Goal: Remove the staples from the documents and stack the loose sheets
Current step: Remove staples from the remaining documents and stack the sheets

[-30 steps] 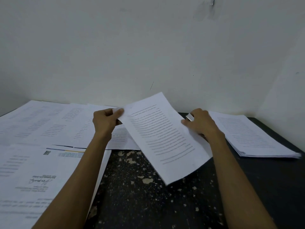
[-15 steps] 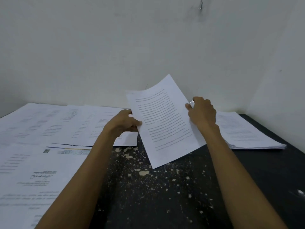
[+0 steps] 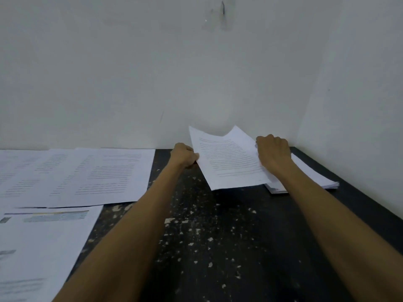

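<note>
Sheet: a printed sheet (image 3: 229, 162) is hanging above the table, tilted, with its far edge curling up close to the wall. Its right part is lying over the stack and its near left corner is jutting out over bare tabletop. Whether it is 1 page or more I cannot tell.
Left hand: the left hand (image 3: 184, 156) is pinching the sheet's left edge, fingers curled in, back of the hand facing the camera.
Right hand: the right hand (image 3: 273, 152) is gripping the sheet's right edge, fingers curled over it; the fingertips are hidden.
Stack: a stack of loose sheets (image 3: 314, 177) is lying flat in the far right corner of the table, near both walls, partly covered by the sheet and the right forearm.
Other papers: several printed pages (image 3: 87, 175) are lying spread and overlapping along the left side, well apart from the stack; 1 page with a coloured header (image 3: 43, 236) is lying nearest the camera.
Table: the dark table (image 3: 218, 247) is showing many pale flecks between the 2 forearms.
Wall: the pale wall (image 3: 152, 73) is carrying a small dark mark (image 3: 222, 8) high up.
</note>
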